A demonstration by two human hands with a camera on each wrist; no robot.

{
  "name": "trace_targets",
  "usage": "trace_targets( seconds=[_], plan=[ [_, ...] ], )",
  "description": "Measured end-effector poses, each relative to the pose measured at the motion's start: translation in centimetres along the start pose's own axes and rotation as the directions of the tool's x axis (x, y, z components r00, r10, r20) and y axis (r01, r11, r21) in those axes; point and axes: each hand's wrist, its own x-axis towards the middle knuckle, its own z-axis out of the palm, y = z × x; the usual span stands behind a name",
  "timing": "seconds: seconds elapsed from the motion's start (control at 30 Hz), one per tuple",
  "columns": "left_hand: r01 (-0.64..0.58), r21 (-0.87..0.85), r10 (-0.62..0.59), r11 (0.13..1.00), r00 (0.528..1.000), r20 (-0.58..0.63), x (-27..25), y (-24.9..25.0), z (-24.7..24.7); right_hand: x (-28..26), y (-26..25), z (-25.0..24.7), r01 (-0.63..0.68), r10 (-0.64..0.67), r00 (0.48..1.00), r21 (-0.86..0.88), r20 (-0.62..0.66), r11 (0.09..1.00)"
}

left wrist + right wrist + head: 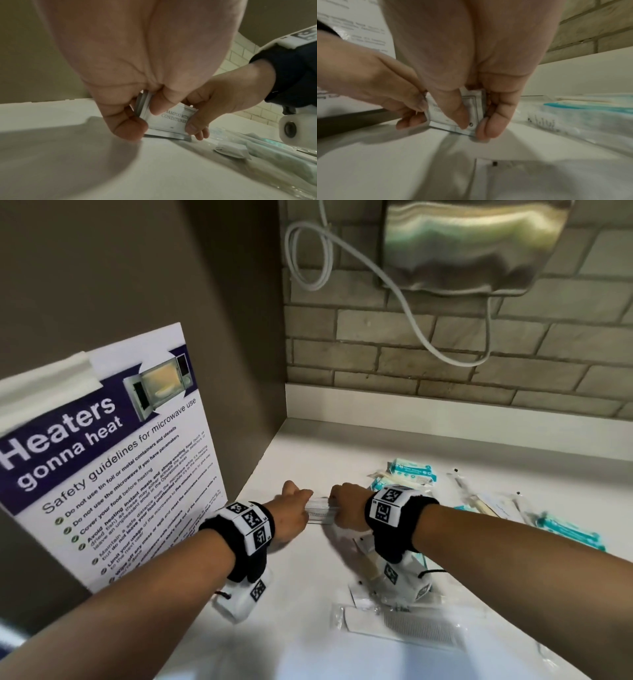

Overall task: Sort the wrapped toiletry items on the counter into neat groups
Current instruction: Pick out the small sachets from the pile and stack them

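A small stack of white shampoo-with-conditioner sachets [320, 510] stands on edge on the white counter [301, 628], near the left wall. My left hand [294, 508] pinches its left end and my right hand [346, 506] pinches its right end. In the left wrist view the left hand [144, 119] has thumb and fingers curled round the sachets [171, 121], with the right hand [223, 97] opposite. The right wrist view shows the right hand [473, 123] gripping the sachets [471, 105] between thumb and fingers, and the left hand [385, 86] beyond.
Teal-and-white packets [412, 470] lie behind the right hand. Wrapped toothbrushes [479, 501] and a teal wrapped item [568, 530] are spread to the right. A wrapped comb [411, 625] lies near the front. A microwave safety poster [102, 457] hangs on the left wall.
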Motion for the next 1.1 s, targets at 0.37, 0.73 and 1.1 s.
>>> trace_targets(
  seconds=[0.37,0.73,1.1],
  plan=[
    [-0.032,-0.159,0.015,0.987,0.994,-0.107,1.2,-0.8,-0.4,0.7,1.8,-1.1,-0.007,0.002,1.000,0.164,0.031,0.986],
    [0.046,-0.425,-0.164,0.904,0.956,-0.245,8.4,-1.5,-4.4,8.0,4.3,-6.3,-0.117,0.063,0.991,0.506,0.122,0.855],
    [0.216,-0.290,-0.257,0.932,0.960,-0.110,16.0,-3.0,-5.7,13.4,5.7,-5.8,-0.311,0.186,0.945,0.563,0.270,0.766]
  ],
)
